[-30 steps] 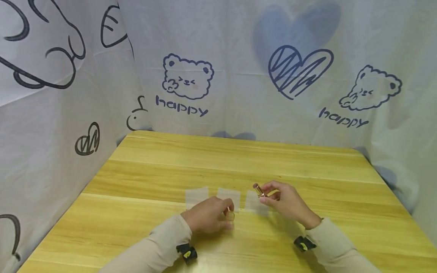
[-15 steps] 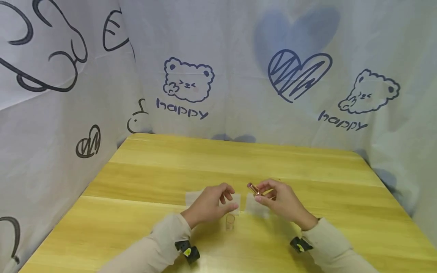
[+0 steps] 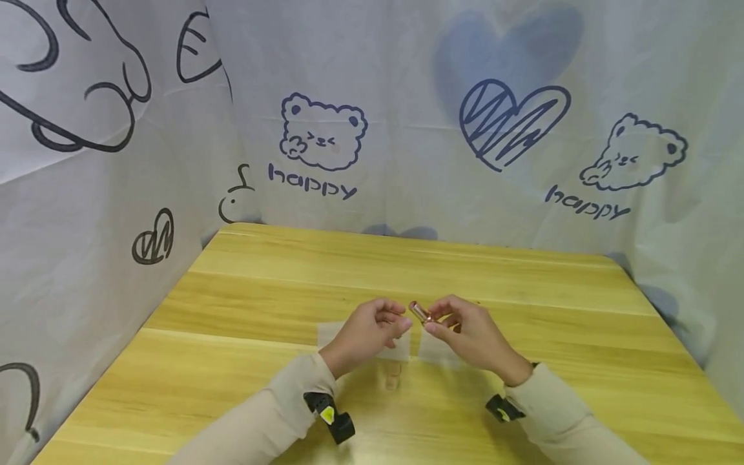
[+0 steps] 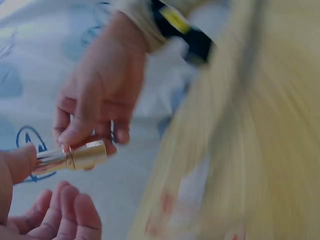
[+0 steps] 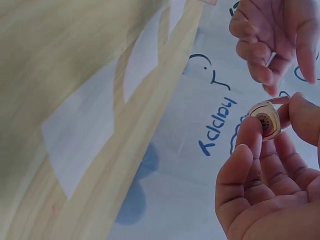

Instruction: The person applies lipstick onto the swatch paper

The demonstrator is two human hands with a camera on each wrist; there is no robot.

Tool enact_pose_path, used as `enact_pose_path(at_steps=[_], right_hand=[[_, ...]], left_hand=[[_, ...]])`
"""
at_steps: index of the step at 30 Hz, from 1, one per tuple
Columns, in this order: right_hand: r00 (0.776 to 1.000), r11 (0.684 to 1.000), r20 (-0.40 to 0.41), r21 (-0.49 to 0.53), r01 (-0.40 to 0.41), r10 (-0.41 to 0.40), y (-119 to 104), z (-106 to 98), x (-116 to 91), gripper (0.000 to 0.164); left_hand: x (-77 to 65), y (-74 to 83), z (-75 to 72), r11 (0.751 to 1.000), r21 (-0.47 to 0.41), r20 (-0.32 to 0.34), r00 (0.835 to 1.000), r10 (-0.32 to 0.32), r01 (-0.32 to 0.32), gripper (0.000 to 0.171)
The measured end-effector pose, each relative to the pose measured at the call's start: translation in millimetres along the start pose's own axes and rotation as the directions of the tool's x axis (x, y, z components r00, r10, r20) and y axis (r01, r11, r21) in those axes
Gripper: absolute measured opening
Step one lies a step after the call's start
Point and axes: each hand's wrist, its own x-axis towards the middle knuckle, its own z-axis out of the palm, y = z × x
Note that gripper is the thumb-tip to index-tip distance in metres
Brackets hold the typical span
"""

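A shiny rose-gold lipstick tube (image 3: pixel 419 312) is pinched between the thumb and fingers of my right hand (image 3: pixel 473 332), tilted up to the left. In the right wrist view its round base (image 5: pixel 266 121) with a dark mark shows. My left hand (image 3: pixel 369 330) faces the tube's upper end, thumb and fingers apart and loosely bent. In the left wrist view its thumb (image 4: pixel 22 162) overlaps the tube's end while the fingers (image 4: pixel 70 212) lie below. On the table under the hands rests a small see-through cap-like piece (image 3: pixel 393 376).
White paper squares lie in a row on the wooden table (image 3: pixel 232 374), one (image 5: pixel 82 132) plain in the right wrist view; the hands partly cover them in the head view. A white cloth (image 3: pixel 401 200) with drawings hangs behind the table.
The left hand has let go of the see-through piece on the table and risen toward the lipstick tube. The right hand has brought the tube leftward, so both hands are closer.
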Motion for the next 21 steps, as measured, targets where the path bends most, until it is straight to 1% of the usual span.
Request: enact_pose_path(at_steps=[1, 3, 5, 10, 14, 17, 21], right_hand=[[1.000, 1.000, 0.001, 0.005, 0.007, -0.007, -1.3, 0.4, 0.7, 0.017], [1.000, 1.000, 0.002, 0.012, 0.019, -0.019, -3.4, 1.5, 2.3, 0.016], [0.999, 0.999, 0.002, 0.017, 0.034, -0.034, -5.2, 2.4, 3.3, 0.015], [0.997, 0.997, -0.013, 0.005, 0.071, -0.071, -8.3, 4.8, 5.5, 0.013], [0.994, 0.995, -0.041, -0.015, 0.098, -0.098, -11.7, 6.4, 7.0, 0.012], [0.991, 0.993, -0.059, -0.025, 0.116, -0.117, -13.7, 8.4, 8.1, 0.013], [0.983, 0.986, -0.088, -0.062, 0.154, -0.159, -13.8, 12.2, 9.0, 0.014]], left_hand=[[0.9, 0.7, 0.8, 0.997, -0.071, -0.004, 1.000, -0.017, 0.017, 0.034], [2.6, 1.3, 2.4, 0.981, -0.190, -0.014, 0.999, -0.042, 0.039, 0.031], [3.5, 1.8, 3.9, 0.963, -0.265, -0.031, 0.997, -0.064, 0.054, 0.029], [4.1, 1.9, 7.5, 0.939, -0.338, -0.065, 0.994, -0.087, 0.060, 0.028], [3.9, 1.8, 10.3, 0.923, -0.382, -0.104, 0.990, -0.096, 0.049, 0.030], [3.4, 2.4, 12.6, 0.907, -0.419, -0.147, 0.983, -0.110, 0.039, 0.030], [2.8, 4.2, 15.5, 0.886, -0.462, -0.204, 0.968, -0.145, 0.035, 0.027]])
